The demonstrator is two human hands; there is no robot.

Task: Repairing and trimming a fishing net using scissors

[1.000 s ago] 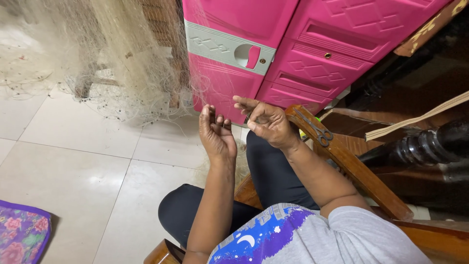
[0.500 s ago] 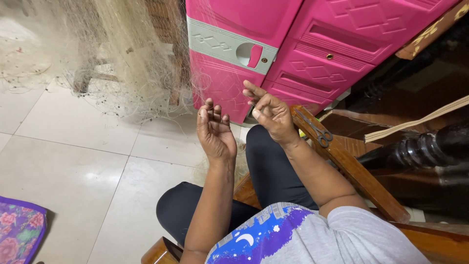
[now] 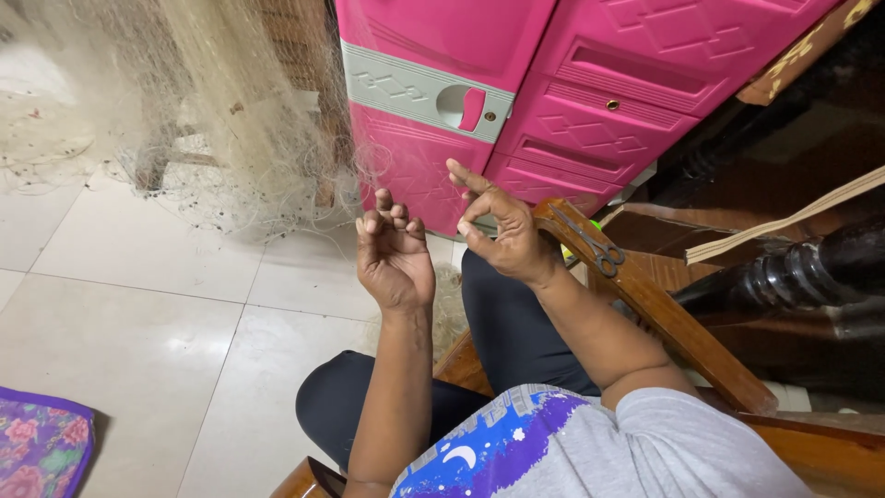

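A pale, fine fishing net (image 3: pixel 212 120) hangs in a bunch at the upper left, and a wisp of it trails down over my lap (image 3: pixel 449 309). My left hand (image 3: pixel 394 256) is raised palm-up with its fingers curled, close to the net's loose edge. Beside it, my right hand (image 3: pixel 500 231) pinches thumb and forefinger together with the other fingers spread. The strands between my hands are too thin to see clearly. I sit in a wooden chair in dark trousers and a grey printed shirt.
Small scissors (image 3: pixel 597 247) lie on the chair's wooden armrest (image 3: pixel 664 323), right of my right hand. A pink plastic drawer cabinet (image 3: pixel 553 83) stands just ahead. Dark wooden furniture (image 3: pixel 793 277) fills the right. A flowered purple cloth (image 3: pixel 41 452) lies on the tiled floor (image 3: pixel 147 314).
Both hands have lifted slightly and drawn apart. My right hand has moved from a closed grip near the left hand to an upright thumb-and-forefinger pinch.
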